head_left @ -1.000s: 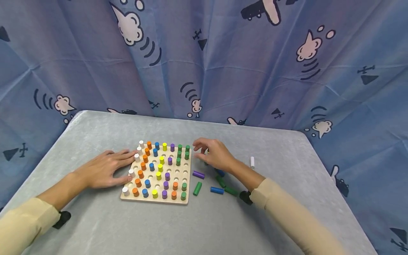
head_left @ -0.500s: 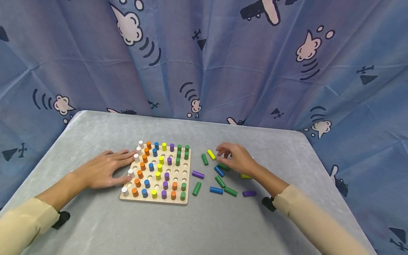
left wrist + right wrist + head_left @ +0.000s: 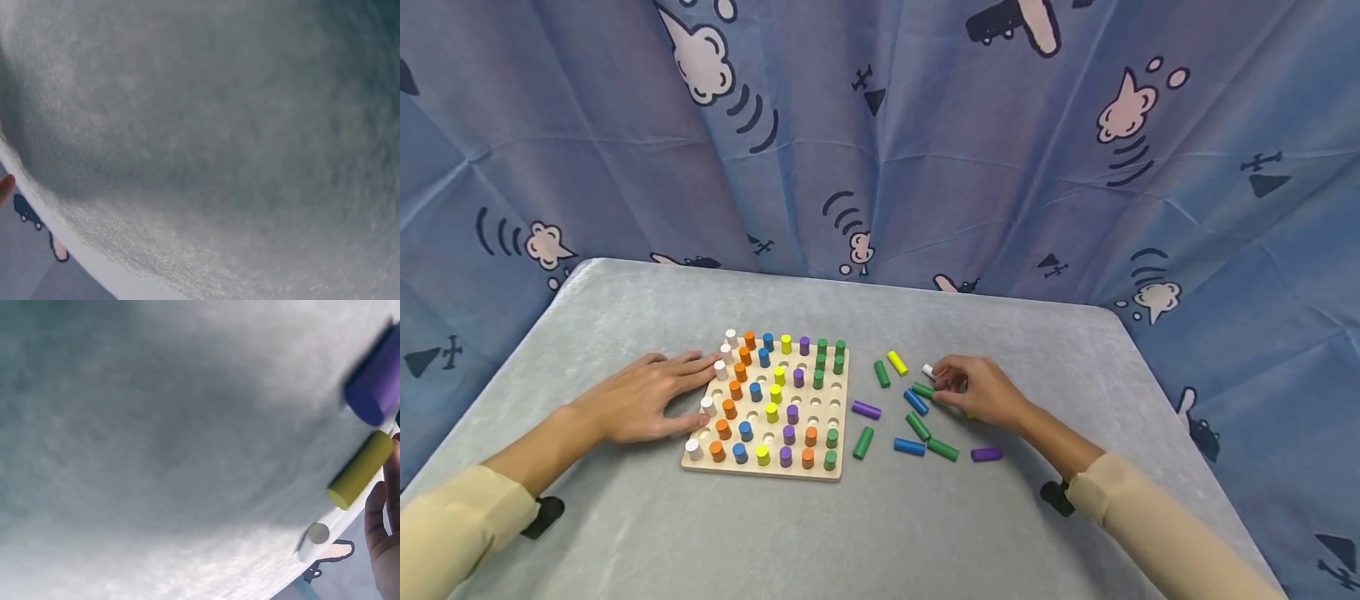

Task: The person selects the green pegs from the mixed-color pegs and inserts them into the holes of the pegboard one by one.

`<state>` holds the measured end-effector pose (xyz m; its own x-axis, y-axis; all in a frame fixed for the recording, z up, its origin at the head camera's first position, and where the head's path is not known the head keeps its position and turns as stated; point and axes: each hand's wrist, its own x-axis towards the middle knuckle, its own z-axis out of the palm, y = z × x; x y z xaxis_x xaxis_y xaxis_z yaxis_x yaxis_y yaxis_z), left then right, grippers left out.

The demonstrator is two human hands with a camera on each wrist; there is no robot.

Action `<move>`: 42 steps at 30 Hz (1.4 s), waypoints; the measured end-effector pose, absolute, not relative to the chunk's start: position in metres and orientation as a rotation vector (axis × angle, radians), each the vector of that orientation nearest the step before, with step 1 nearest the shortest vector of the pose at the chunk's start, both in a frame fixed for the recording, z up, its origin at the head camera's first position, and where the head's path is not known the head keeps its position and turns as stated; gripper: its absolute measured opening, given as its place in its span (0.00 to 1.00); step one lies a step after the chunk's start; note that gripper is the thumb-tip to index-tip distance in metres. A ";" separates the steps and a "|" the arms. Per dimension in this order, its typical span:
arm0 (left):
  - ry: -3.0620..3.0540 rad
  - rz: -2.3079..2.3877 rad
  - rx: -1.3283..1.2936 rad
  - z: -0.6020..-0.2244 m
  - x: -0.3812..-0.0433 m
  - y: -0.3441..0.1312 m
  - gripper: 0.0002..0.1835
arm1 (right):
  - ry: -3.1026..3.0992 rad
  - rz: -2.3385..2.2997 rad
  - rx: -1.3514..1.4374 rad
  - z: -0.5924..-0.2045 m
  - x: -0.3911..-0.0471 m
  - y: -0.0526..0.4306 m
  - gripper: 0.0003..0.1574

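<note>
Pale wooden board point(image 3: 826, 396) lying flat, left hand point(image 3: 643, 398) on its left edge, upright coloured pegs point(image 3: 793, 415) filling many holes, others bare! White peg point(image 3: 928, 371) right by curled fingers of right hand point(image 3: 983, 390), gripped or not, can't tell. Green peg point(image 3: 922, 390) just below, blue peg point(image 3: 916, 402) close beside, both lying flat.

What a curtain point(image 3: 880, 167): blue sliding into violet, splashed with pinkish-white puffs point(image 3: 707, 67), dark arcs point(image 3: 766, 135) and small dark shapes point(image 3: 874, 102)! The tablecloth point(image 3: 887, 517) goes mottled grey. Pale wood for the pegboard point(image 3: 824, 413), and on it: white pegs point(image 3: 693, 450), orange pegs point(image 3: 718, 451), blue pegs point(image 3: 740, 453), yellow pegs point(image 3: 763, 455), purple pegs point(image 3: 786, 457), green pegs point(image 3: 830, 461)! Loose pegs point(image 3: 942, 450) flash green, blue, purple, yellow and white. Sleeves point(image 3: 1142, 512), plain creamy yellow; wrist cameras point(image 3: 1057, 498), black.
</note>
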<state>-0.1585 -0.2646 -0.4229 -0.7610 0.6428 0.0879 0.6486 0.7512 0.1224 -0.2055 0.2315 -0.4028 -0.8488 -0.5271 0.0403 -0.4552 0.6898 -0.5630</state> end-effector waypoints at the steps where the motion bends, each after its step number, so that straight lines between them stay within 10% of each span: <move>1: -2.906 -0.224 -1.070 -0.423 -0.158 -0.265 0.38 | 2.762 -0.883 -0.811 -0.404 -0.205 0.233 0.17; 42: -2.900 -0.228 -1.058 -0.423 -0.157 -0.265 0.38 | 2.870 -0.872 -0.879 -0.389 -0.210 0.220 0.18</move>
